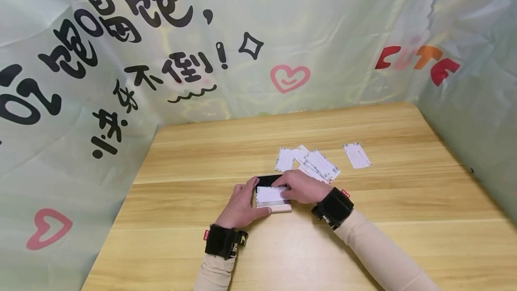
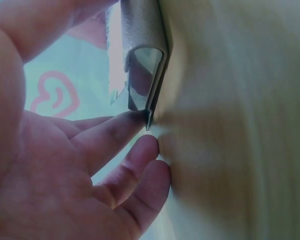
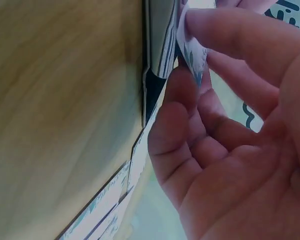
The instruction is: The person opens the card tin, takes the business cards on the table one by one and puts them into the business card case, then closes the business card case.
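A business card case (image 1: 280,209) with a pale outer face and a dark inner flap lies opened on the table. My left hand (image 1: 241,208) grips it by the left side, thumb at the near edge and fingers at the far corner. The left wrist view shows the curved end of the case (image 2: 147,30) standing close over the wood. My right hand (image 1: 304,187) pinches a white card (image 1: 268,194) over the case. In the right wrist view that card (image 3: 196,57), leaf-patterned at its edge, sits between thumb and fingers, slightly bent. More cards show inside the case (image 3: 155,35).
Beyond the right hand, several white cards with leafy corners (image 1: 321,165) overlap on the wooden table (image 1: 181,205). One single card (image 1: 357,155) lies apart to their right. A printed cloth (image 1: 242,21) hangs around the table's back and sides.
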Demonstrator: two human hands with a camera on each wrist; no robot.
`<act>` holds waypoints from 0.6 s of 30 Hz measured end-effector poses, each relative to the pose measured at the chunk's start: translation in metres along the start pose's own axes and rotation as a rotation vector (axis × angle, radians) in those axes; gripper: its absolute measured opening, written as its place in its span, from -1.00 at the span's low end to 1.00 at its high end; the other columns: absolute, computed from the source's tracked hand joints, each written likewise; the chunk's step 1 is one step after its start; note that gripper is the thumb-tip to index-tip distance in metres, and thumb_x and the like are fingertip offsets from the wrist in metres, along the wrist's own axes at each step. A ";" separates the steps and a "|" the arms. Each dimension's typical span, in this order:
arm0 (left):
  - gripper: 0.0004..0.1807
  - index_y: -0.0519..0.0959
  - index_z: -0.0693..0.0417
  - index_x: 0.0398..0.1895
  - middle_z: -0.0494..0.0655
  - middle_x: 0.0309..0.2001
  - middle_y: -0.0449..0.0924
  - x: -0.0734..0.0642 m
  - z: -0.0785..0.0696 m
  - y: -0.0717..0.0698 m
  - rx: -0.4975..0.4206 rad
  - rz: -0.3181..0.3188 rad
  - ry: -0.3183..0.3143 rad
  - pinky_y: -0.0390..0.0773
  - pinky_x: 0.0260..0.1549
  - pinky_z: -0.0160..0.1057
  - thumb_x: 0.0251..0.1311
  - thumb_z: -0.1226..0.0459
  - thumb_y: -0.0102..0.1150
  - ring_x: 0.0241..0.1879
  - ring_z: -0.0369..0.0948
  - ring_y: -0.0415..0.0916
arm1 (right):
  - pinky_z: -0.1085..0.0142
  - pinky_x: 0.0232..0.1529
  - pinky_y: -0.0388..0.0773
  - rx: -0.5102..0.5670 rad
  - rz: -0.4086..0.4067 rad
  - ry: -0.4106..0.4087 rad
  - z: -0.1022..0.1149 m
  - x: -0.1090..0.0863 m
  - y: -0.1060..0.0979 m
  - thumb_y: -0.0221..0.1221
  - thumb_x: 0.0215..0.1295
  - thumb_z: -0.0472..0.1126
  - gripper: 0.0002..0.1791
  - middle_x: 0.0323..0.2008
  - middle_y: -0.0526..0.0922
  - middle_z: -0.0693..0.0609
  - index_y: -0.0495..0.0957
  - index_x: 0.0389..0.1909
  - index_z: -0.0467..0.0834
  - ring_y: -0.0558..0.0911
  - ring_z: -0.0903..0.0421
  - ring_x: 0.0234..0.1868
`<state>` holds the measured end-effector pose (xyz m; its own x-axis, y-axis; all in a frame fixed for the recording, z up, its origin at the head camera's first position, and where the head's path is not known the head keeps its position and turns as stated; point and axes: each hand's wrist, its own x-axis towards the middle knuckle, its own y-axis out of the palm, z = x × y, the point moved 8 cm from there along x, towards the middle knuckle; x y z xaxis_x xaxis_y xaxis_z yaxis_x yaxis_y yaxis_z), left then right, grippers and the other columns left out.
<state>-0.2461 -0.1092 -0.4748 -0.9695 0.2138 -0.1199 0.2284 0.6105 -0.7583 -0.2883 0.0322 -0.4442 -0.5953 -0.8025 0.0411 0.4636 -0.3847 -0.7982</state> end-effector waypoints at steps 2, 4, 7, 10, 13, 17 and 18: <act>0.08 0.03 -0.06 0.51 0.04 0.27 0.26 0.000 0.000 0.000 0.002 -0.001 -0.005 0.36 0.04 -0.04 -0.05 -0.16 0.34 0.15 -0.12 0.17 | 0.28 -0.22 0.45 0.004 -0.013 0.038 -0.002 -0.001 -0.001 0.21 0.18 -0.35 -0.78 -0.27 0.59 0.10 0.62 -0.16 -0.07 0.51 0.13 -0.27; 0.08 0.03 -0.07 0.51 0.03 0.26 0.26 0.000 0.001 0.001 0.002 0.000 -0.010 0.36 0.03 -0.05 -0.05 -0.16 0.34 0.14 -0.12 0.17 | 0.26 -0.19 0.44 0.008 -0.025 0.078 -0.004 -0.002 -0.002 0.24 0.18 -0.32 -0.83 -0.27 0.58 0.10 0.58 -0.21 -0.08 0.50 0.12 -0.26; 0.08 0.03 -0.07 0.51 0.04 0.25 0.26 0.000 0.001 0.001 0.009 -0.001 -0.012 0.37 0.01 -0.06 -0.05 -0.17 0.34 0.13 -0.12 0.18 | 0.24 -0.20 0.43 -0.004 -0.030 0.112 -0.006 -0.003 -0.003 0.26 0.16 -0.29 -0.88 -0.32 0.54 0.10 0.55 -0.29 -0.07 0.48 0.12 -0.28; 0.08 0.04 -0.06 0.50 0.04 0.24 0.27 0.000 0.000 0.001 0.012 -0.005 -0.011 0.37 0.01 -0.06 -0.06 -0.17 0.34 0.12 -0.12 0.19 | 0.25 -0.23 0.43 -0.018 -0.028 0.101 -0.007 -0.003 -0.004 0.27 0.15 -0.29 -0.89 -0.33 0.54 0.12 0.56 -0.33 -0.06 0.47 0.13 -0.30; 0.08 0.06 -0.03 0.50 0.04 0.24 0.29 0.000 -0.001 0.001 0.022 -0.014 -0.002 0.37 0.01 -0.07 -0.06 -0.18 0.33 0.12 -0.13 0.20 | 0.28 -0.24 0.44 -0.008 -0.017 0.070 -0.005 -0.003 -0.003 0.27 0.15 -0.30 -0.88 -0.32 0.57 0.12 0.61 -0.30 -0.07 0.48 0.15 -0.31; 0.07 0.06 -0.01 0.49 -0.01 0.28 0.29 0.000 -0.001 0.000 0.036 -0.017 0.008 0.36 0.04 -0.09 -0.04 -0.18 0.32 0.13 -0.14 0.19 | 0.29 -0.23 0.46 0.003 0.000 0.037 -0.003 -0.003 -0.002 0.26 0.16 -0.32 -0.84 -0.29 0.61 0.10 0.65 -0.23 -0.09 0.51 0.17 -0.30; 0.07 0.06 -0.01 0.49 -0.02 0.28 0.29 0.000 -0.001 0.000 0.037 -0.017 0.010 0.36 0.04 -0.08 -0.04 -0.18 0.32 0.13 -0.14 0.19 | 0.29 -0.22 0.46 0.004 0.000 0.040 -0.004 -0.004 -0.002 0.26 0.16 -0.32 -0.83 -0.28 0.61 0.10 0.65 -0.21 -0.10 0.52 0.17 -0.30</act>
<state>-0.2459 -0.1083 -0.4743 -0.9721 0.2119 -0.1007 0.2087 0.5852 -0.7835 -0.2895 0.0374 -0.4451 -0.6206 -0.7840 0.0167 0.4665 -0.3863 -0.7957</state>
